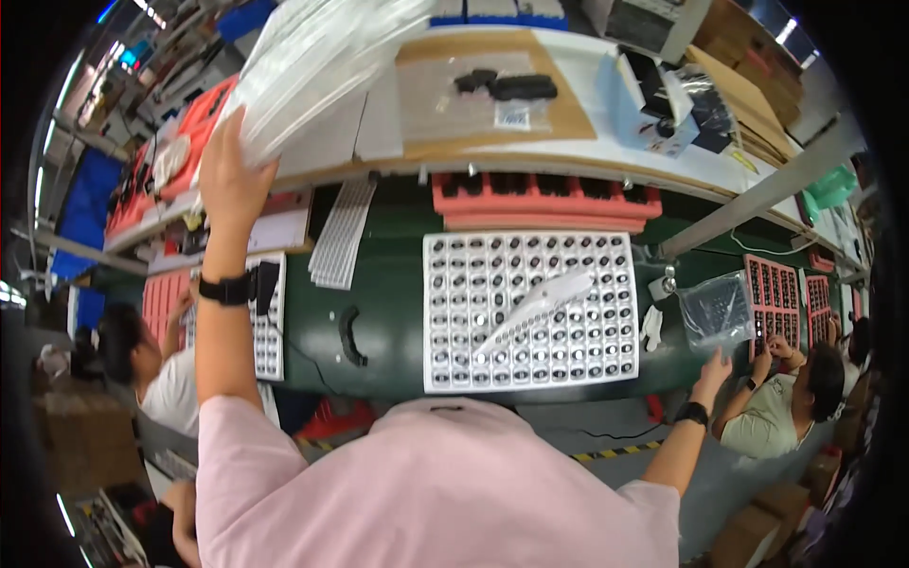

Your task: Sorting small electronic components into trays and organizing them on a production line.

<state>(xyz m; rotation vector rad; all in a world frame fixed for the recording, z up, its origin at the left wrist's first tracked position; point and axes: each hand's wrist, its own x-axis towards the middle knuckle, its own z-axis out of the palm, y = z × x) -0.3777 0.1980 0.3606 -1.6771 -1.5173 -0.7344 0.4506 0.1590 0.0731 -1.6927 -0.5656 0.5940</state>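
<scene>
My left hand (227, 175) is raised to the shelf above the belt and grips a thick stack of clear plastic bags (317, 62); a black band sits on that wrist. My right hand (717, 364) reaches out to the right and pinches the lower edge of a single clear plastic bag (715, 308) lying on the green belt. Between my arms, straight ahead, lies a white grid tray (530, 308) filled with small dark parts, and a folded clear bag (540, 298) rests across its middle.
Red foam trays (540, 199) sit behind the white tray under the wooden shelf (492, 95), which holds black parts. More white trays (270, 327) lie left. A seated person (151, 369) works at left, another (795, 398) at right beside red trays (775, 293). A metal bar (748, 204) slants right.
</scene>
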